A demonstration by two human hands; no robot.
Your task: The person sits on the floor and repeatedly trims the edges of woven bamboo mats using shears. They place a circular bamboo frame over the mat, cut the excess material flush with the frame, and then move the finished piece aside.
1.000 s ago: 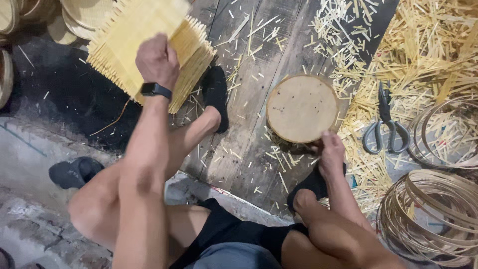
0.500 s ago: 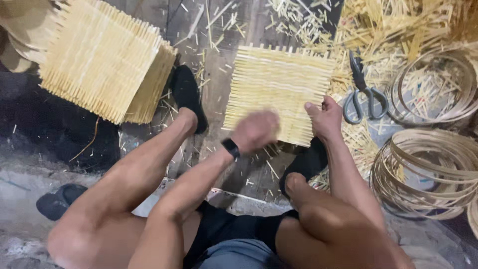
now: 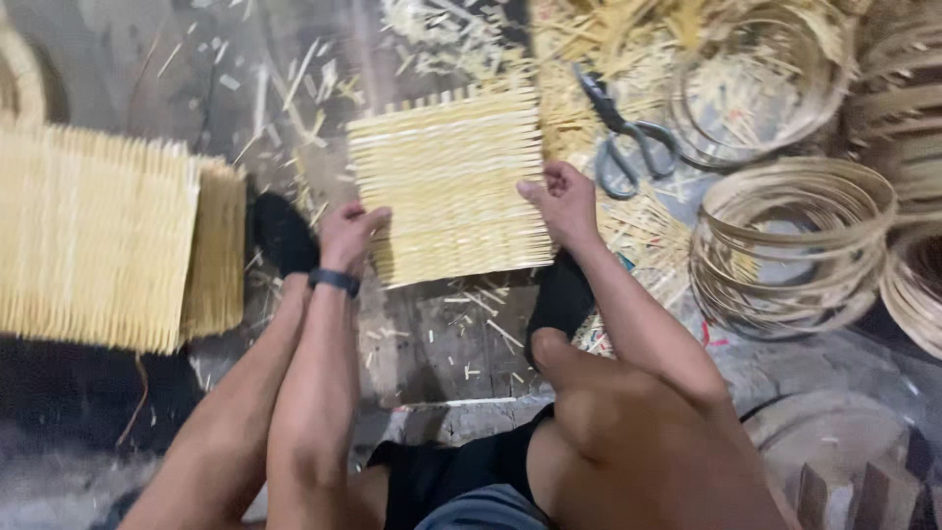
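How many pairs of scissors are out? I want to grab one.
1. The scissors lie on bamboo scraps, just beyond the right hand, beside the woven mat. Others may be buried in scraps.

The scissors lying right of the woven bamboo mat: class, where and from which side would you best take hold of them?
Grip the scissors by the two grey handle loops, which lie at the near end, close to the right hand. Come from above on that near side, because the blades point away toward the loose bamboo splints.
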